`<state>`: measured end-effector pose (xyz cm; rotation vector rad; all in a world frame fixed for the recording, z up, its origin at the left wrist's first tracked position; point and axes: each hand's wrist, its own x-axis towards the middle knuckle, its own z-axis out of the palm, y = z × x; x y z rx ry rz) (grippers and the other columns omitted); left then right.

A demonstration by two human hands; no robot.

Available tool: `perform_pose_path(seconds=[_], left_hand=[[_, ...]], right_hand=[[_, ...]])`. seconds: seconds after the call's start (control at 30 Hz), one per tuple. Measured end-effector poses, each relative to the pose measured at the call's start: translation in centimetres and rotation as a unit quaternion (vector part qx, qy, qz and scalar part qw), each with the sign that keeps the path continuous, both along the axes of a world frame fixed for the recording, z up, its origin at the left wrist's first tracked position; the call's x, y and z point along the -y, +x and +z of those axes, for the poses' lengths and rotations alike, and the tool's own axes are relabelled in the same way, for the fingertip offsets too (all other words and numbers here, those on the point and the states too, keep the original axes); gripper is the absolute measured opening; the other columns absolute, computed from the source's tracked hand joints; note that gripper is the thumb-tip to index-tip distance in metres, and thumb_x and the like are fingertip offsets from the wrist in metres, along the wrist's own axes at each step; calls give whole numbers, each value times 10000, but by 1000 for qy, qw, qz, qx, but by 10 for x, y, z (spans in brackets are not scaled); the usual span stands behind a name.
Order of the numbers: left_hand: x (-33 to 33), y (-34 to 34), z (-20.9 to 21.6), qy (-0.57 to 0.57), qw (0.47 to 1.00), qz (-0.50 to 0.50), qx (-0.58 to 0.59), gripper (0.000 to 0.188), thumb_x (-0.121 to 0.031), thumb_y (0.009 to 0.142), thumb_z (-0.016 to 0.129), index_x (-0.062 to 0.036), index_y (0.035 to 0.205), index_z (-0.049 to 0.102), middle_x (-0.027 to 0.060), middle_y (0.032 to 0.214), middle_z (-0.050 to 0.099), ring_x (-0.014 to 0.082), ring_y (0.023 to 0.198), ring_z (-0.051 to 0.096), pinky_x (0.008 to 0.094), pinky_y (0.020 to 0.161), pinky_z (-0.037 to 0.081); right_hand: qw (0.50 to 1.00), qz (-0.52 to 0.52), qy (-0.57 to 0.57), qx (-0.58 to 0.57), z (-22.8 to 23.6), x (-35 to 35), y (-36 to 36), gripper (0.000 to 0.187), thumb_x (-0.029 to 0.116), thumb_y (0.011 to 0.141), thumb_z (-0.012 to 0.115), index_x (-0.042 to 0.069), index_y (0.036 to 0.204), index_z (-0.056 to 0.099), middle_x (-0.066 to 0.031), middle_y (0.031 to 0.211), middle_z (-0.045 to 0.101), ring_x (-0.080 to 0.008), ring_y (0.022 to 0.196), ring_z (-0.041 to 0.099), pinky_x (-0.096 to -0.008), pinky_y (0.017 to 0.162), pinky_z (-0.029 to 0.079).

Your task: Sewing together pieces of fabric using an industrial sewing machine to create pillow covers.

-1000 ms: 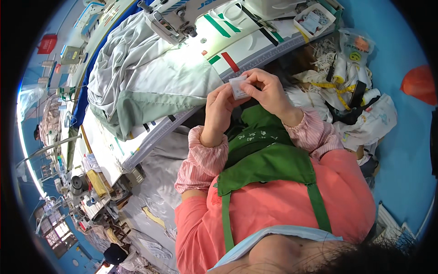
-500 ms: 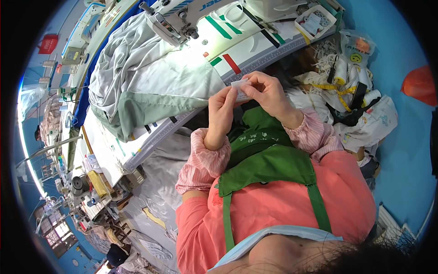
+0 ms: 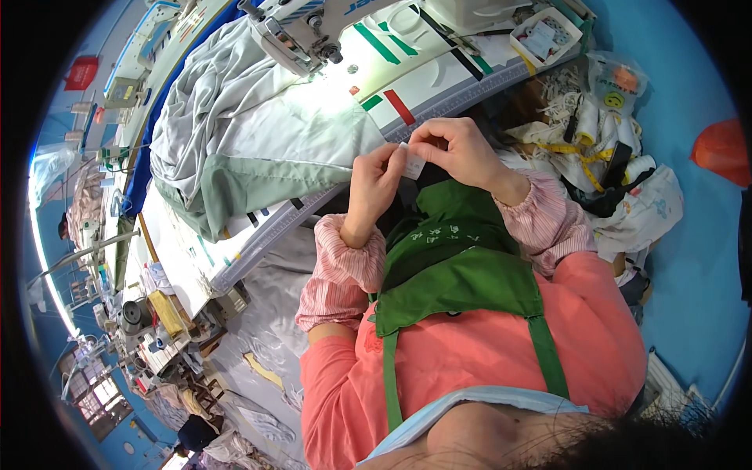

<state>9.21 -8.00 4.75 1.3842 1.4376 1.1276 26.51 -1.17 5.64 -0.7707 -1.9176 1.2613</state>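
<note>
A small white label hangs between my hands, just off the front edge of the sewing table. My left hand pinches it at its left side, thumb and fingers together. From the right, my right hand is closed at its upper edge with thumb and forefinger. To the left, a grey and sage-green garment lies bunched on the table, its pale panel reaching under the lit head of the sewing machine.
The table's front edge carries a ruler strip. A white box of small items stands at the back right. Beyond the table's right end, thread spools, a yellow measuring tape and cloth are heaped. Grey fabric lies below left.
The label now hangs lower with more of its face showing. My left hand has shifted slightly left, and my right hand has moved a little up and right.
</note>
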Motion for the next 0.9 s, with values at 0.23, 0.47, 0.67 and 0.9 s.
perform_pose_path(seconds=[0.23,0.47,0.67,0.9], left_hand=[[-1,-5,-27,-56,966,102,231,100,-46,885,650,41,929,634,-9,801,631,36,711,541,167,615,412],[-11,-62,-12,-50,987,136,71,101,-72,898,641,27,918,649,6,788,645,61,693,558,207,644,442],[-73,-118,9,292,879,151,-346,85,4,763,666,-25,838,637,94,815,650,236,723,621,307,668,487],[-117,-136,-33,412,713,-90,-560,112,-56,731,663,-68,831,613,54,899,634,216,817,609,345,730,483]], right_hand=[[986,-43,-156,-42,-24,-7,-17,116,108,908,644,-8,901,649,58,733,572,-24,680,495,-198,633,434],[999,34,18,-25,-55,-34,-29,188,96,826,693,36,984,611,5,875,586,-137,813,557,-283,742,469],[825,78,548,111,-88,-47,-46,292,132,776,578,164,1066,565,-15,1060,544,-196,1120,499,-407,946,419],[872,72,483,25,-92,-36,-57,114,102,744,607,92,856,627,0,958,597,-169,1008,574,-339,875,455]])
